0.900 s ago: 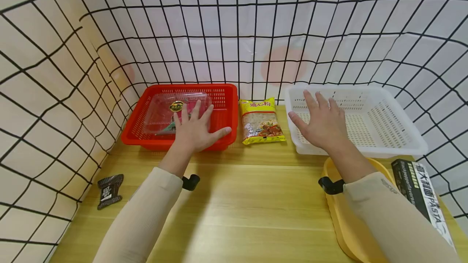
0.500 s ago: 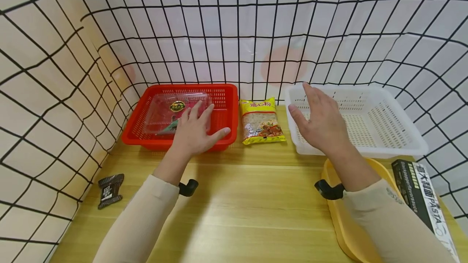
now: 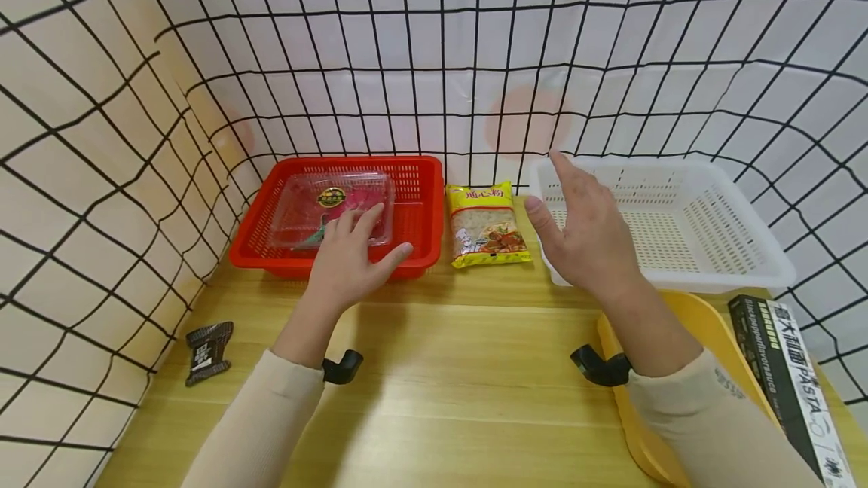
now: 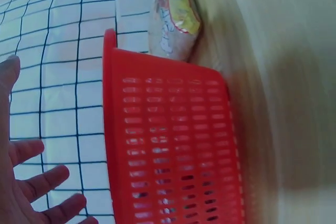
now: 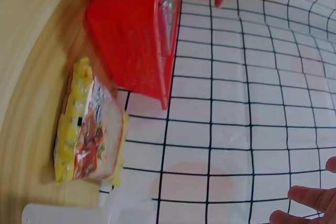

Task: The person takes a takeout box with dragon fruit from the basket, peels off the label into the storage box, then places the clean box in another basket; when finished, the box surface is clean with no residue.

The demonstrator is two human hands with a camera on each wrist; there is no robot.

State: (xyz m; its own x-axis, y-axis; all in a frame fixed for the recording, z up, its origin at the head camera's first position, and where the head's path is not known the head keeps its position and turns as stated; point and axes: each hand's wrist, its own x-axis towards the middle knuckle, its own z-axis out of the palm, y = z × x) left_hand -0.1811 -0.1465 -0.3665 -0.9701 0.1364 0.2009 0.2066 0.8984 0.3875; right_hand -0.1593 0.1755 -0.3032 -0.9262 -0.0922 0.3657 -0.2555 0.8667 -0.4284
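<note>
My left hand point(image 3: 347, 260) hovers over the front edge of the red basket point(image 3: 426, 247), its fingers spread and holding nothing. Inside that basket lies a clear plastic box point(image 3: 291, 205) with a gold-and-black round label and something pink and green in it. My right hand point(image 3: 591, 236) is raised over the left side of the white basket point(image 3: 735, 224), fingers extended and thumb apart, with nothing in it. Between the two baskets rests a yellow bag of pasta point(image 3: 490, 226). In the left wrist view, the left fingers point(image 4: 44, 182) stand apart from the red basket's rim.
A yellow bin point(image 3: 634, 428) stands under my right forearm, partly hidden. Beside it lies a black-and-white pasta box point(image 3: 790, 382). A small dark wrapped packet point(image 3: 209, 352) sits at the left of the wooden table point(image 3: 468, 390). Black wire mesh point(image 3: 441, 70) encloses the back and sides.
Both hands have drawn back slightly toward me. The right hand has turned, with its thumb side more toward the middle. The baskets and packages have stayed in place.
</note>
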